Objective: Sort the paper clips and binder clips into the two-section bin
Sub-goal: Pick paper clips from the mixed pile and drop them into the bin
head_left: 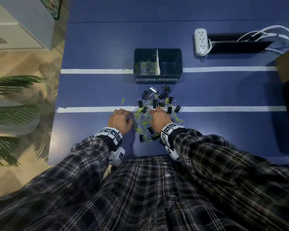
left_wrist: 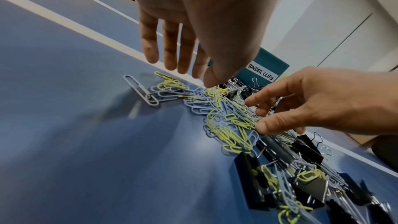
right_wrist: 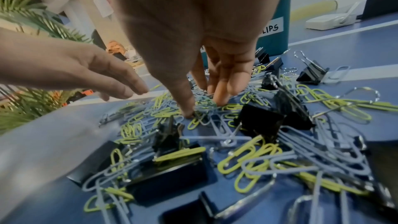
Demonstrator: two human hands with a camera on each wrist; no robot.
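Sleeves: plaid sleeves (head_left: 223, 164) fill the bottom of the head view, each wrist banded with printed markers.
Left grip: left hand (head_left: 119, 120), lower centre of the frame, fingers straight and relaxed, grasping nothing; fingertips (left_wrist: 150, 54) hang just above the left edge of the clip pile.
Right grip: right hand (head_left: 159, 120) just right of it, fingers extended down into the pile; thumb and fingertips (right_wrist: 221, 98) touch grey and yellow paper clips (right_wrist: 206, 105), nothing plainly pinched.
Pile: paper clips mixed with black binder clips (head_left: 158, 100) spread on the blue desk (head_left: 93, 90), under and beyond both hands, across a white tape line.
Bin: two-section bin (head_left: 158, 80) above the pile at frame centre; left section holds paper clips, right section looks bare.
Far right: white power strip (head_left: 200, 42).
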